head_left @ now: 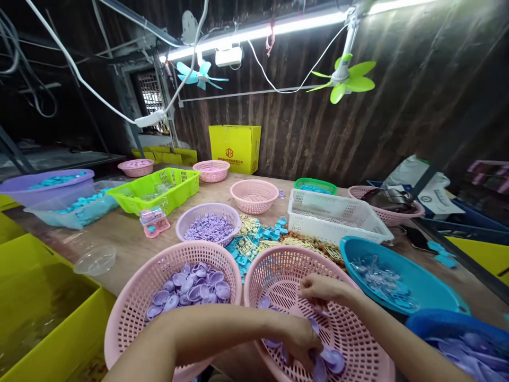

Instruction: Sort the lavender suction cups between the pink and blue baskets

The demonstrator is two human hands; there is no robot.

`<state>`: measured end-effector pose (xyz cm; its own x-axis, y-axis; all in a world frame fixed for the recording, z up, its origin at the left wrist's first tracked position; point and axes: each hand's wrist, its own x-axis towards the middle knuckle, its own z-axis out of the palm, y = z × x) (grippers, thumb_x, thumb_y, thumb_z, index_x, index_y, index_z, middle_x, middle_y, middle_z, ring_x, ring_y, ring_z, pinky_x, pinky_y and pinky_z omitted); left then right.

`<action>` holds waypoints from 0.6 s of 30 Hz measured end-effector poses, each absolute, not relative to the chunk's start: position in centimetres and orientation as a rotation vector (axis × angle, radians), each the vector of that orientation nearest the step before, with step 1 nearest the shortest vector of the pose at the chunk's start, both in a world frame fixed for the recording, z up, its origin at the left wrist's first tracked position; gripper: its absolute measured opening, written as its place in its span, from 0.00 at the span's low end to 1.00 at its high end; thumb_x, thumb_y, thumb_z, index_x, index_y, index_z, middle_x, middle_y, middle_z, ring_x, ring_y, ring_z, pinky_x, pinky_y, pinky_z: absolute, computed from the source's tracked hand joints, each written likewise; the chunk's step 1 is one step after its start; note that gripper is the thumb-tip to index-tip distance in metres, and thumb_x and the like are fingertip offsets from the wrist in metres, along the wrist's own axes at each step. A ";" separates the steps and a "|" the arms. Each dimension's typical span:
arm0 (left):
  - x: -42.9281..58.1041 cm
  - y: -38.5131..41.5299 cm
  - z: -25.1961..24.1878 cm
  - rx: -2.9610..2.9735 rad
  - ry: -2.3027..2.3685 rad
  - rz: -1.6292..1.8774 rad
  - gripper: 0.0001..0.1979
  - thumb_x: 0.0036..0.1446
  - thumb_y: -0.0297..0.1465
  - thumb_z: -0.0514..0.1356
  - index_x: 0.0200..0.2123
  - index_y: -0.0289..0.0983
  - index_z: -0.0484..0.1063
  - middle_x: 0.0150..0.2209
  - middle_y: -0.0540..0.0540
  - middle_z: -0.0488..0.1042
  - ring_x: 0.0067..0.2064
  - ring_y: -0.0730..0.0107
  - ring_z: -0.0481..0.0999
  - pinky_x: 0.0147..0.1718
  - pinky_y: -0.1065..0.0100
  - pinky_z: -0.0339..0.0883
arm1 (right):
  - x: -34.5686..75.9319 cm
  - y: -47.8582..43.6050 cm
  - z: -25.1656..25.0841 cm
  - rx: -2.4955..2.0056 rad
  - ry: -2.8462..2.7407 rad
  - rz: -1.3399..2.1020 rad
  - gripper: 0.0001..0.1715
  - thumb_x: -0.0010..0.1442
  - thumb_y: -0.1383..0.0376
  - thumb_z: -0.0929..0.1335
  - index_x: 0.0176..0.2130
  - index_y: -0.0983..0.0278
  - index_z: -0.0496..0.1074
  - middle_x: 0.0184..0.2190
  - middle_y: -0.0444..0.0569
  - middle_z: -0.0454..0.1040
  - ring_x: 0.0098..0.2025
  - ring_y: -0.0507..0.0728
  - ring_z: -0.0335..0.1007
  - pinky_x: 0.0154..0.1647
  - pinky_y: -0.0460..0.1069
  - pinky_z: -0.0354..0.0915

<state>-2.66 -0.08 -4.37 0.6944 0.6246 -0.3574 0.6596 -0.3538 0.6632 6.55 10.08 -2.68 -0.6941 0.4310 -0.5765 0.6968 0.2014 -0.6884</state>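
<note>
Both my hands are inside the large pink basket point(278, 265) in front of me, which holds some purple cup-like pieces point(334, 361). My left hand point(300, 339) reaches down among those pieces, its fingers bent and partly hidden. Higher and to the right, my right hand point(321, 291) is closed, fingers curled over a small purple piece that barely shows. Beside this basket on the left, another pink basket point(135, 289) holds a heap of purple pieces point(194, 285), with my left forearm crossing over its front.
Small blue and cream parts point(254, 236) lie behind the baskets. A purple basket point(181, 220), white crate point(330, 225), green crate point(175, 188) and teal basin point(433, 284) surround them. A blue basin point(429, 321) stands at right, yellow boxes point(35, 297) at left.
</note>
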 end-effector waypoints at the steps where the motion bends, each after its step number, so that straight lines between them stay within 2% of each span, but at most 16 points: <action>1: -2.9 0.4 -4.3 2.052 1.000 -0.124 0.13 0.43 0.31 0.63 0.18 0.39 0.59 0.12 0.55 0.63 0.19 0.68 0.68 0.22 0.68 0.63 | 4.9 10.2 -1.7 1.023 2.256 -1.552 0.17 0.51 0.60 0.67 0.18 0.64 0.59 0.11 0.40 0.60 0.12 0.46 0.54 0.14 0.42 0.54; 3: -3.8 0.7 -3.9 2.004 1.076 -0.164 0.12 0.44 0.30 0.64 0.21 0.39 0.60 0.14 0.56 0.63 0.22 0.69 0.69 0.26 0.69 0.63 | 0.8 10.6 1.0 0.944 2.423 -1.758 0.15 0.52 0.60 0.67 0.21 0.65 0.63 0.16 0.42 0.64 0.16 0.46 0.57 0.17 0.42 0.57; 5: -5.1 0.3 -3.2 1.915 1.174 -0.026 0.10 0.44 0.30 0.64 0.25 0.38 0.63 0.18 0.56 0.66 0.26 0.69 0.71 0.30 0.69 0.64 | -3.4 11.0 3.9 0.971 2.511 -1.985 0.11 0.54 0.59 0.66 0.31 0.65 0.65 0.25 0.47 0.70 0.23 0.48 0.64 0.24 0.43 0.64; 6: -5.8 -0.1 -2.8 1.837 1.198 0.051 0.10 0.45 0.31 0.64 0.26 0.38 0.64 0.20 0.55 0.67 0.28 0.69 0.72 0.32 0.68 0.64 | -5.2 11.2 5.3 1.013 2.567 -2.084 0.13 0.56 0.59 0.64 0.38 0.66 0.65 0.31 0.50 0.71 0.28 0.50 0.67 0.27 0.44 0.66; 8: -7.4 -1.2 -2.0 1.620 1.196 0.209 0.09 0.47 0.32 0.63 0.28 0.37 0.64 0.23 0.54 0.69 0.29 0.70 0.72 0.33 0.67 0.65 | -7.5 11.2 7.2 1.073 2.673 -2.057 0.21 0.56 0.61 0.64 0.48 0.67 0.61 0.41 0.55 0.70 0.34 0.52 0.69 0.30 0.45 0.67; 10: -9.5 -2.6 -1.2 1.418 1.130 0.363 0.09 0.49 0.32 0.62 0.30 0.36 0.64 0.25 0.53 0.70 0.28 0.72 0.72 0.33 0.68 0.67 | -7.6 10.9 7.7 1.085 2.812 -1.815 0.25 0.56 0.62 0.63 0.52 0.66 0.59 0.45 0.56 0.69 0.38 0.54 0.69 0.30 0.46 0.67; 12: -12.1 -4.4 -0.1 1.303 1.077 0.532 0.09 0.50 0.32 0.61 0.32 0.36 0.65 0.26 0.51 0.71 0.27 0.74 0.72 0.32 0.69 0.67 | -5.7 10.8 6.7 0.998 2.915 -1.465 0.21 0.54 0.62 0.63 0.48 0.65 0.64 0.44 0.55 0.70 0.40 0.56 0.68 0.30 0.46 0.66; 13: -13.7 -5.4 0.5 1.271 1.068 0.621 0.09 0.50 0.32 0.61 0.34 0.36 0.65 0.27 0.50 0.72 0.27 0.74 0.73 0.32 0.69 0.67 | -4.1 10.9 5.7 0.947 2.952 -1.264 0.16 0.53 0.62 0.63 0.42 0.65 0.67 0.42 0.54 0.71 0.40 0.57 0.68 0.31 0.47 0.65; 14: -15.3 -6.4 1.2 1.233 1.078 0.706 0.09 0.51 0.32 0.60 0.36 0.35 0.66 0.27 0.50 0.72 0.27 0.74 0.73 0.33 0.69 0.68 | -2.2 11.1 4.4 0.873 2.928 -1.073 0.12 0.53 0.61 0.63 0.35 0.65 0.69 0.37 0.53 0.73 0.38 0.58 0.68 0.33 0.48 0.65; 16: -18.9 -8.4 2.6 1.146 1.157 0.867 0.11 0.53 0.32 0.58 0.40 0.35 0.66 0.30 0.48 0.73 0.28 0.73 0.74 0.34 0.67 0.69 | 1.8 12.0 1.3 0.807 2.798 -0.803 0.10 0.52 0.61 0.63 0.27 0.63 0.69 0.29 0.51 0.73 0.33 0.59 0.69 0.32 0.50 0.64; 18: -22.7 -10.5 3.9 1.082 1.343 1.023 0.11 0.53 0.31 0.57 0.41 0.35 0.65 0.31 0.48 0.73 0.30 0.73 0.75 0.36 0.67 0.69 | 5.7 13.0 -1.9 0.883 2.665 -0.652 0.08 0.51 0.63 0.63 0.26 0.62 0.69 0.28 0.52 0.74 0.32 0.60 0.70 0.32 0.51 0.64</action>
